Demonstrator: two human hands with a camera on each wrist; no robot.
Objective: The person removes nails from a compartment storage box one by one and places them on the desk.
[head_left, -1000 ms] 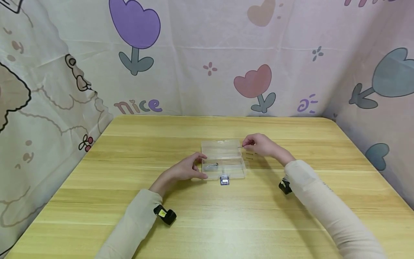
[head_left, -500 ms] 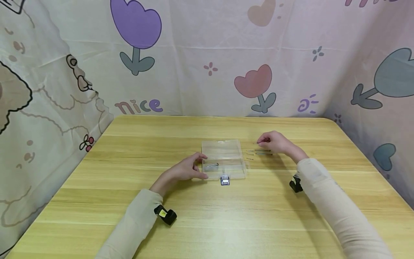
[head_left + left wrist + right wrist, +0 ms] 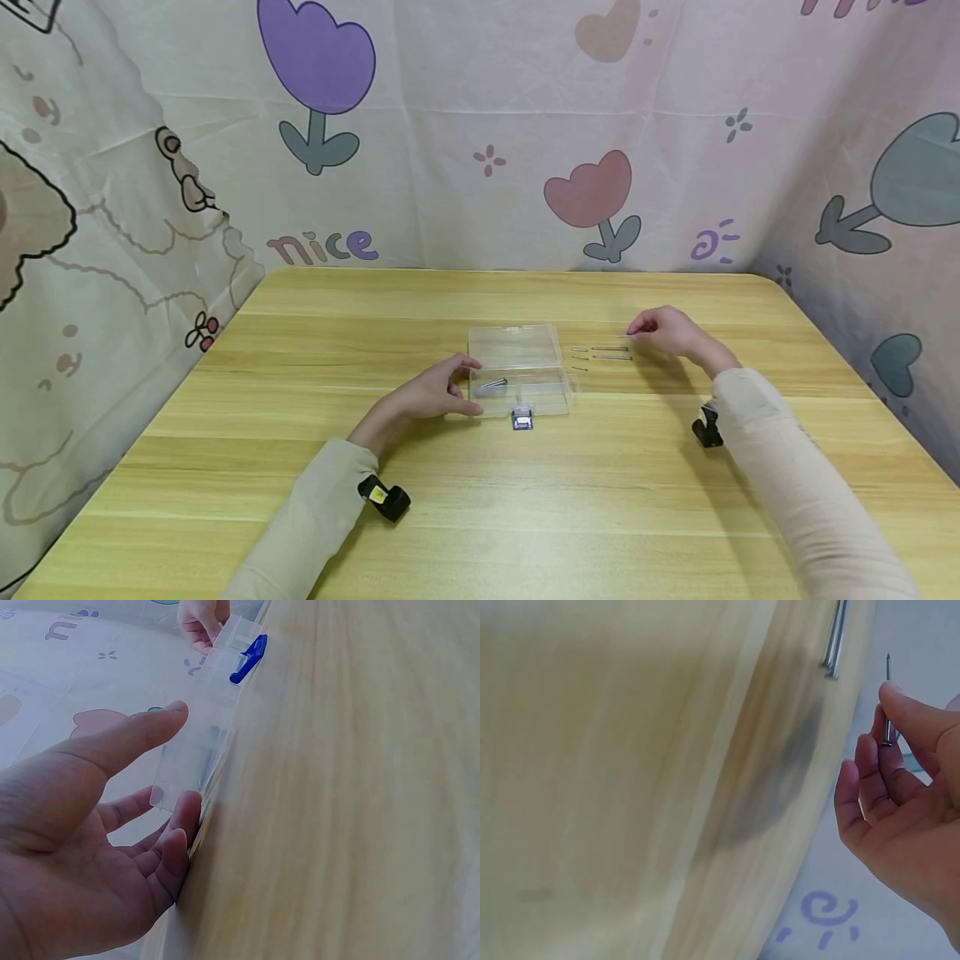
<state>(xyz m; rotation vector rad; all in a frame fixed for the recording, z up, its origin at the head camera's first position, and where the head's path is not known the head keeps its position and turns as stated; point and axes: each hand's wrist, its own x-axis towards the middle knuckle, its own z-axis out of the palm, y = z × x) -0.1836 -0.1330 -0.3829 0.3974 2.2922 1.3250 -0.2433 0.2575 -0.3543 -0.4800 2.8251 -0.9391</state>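
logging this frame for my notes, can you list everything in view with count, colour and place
box: one, clear plastic, lid open, table centre
clasp: one, blue, on the box's near edge
nail in box: one, grey metal, left part of the box
nails on table: several, grey, lying right of the box; exact count unclear
held nail: one, grey, pinched in the right hand
table: one, light wood
backdrop: pale cloth with tulips and the word nice, behind and at both sides
left hand: touches the box's left end
right hand: above the table, right of the loose nails
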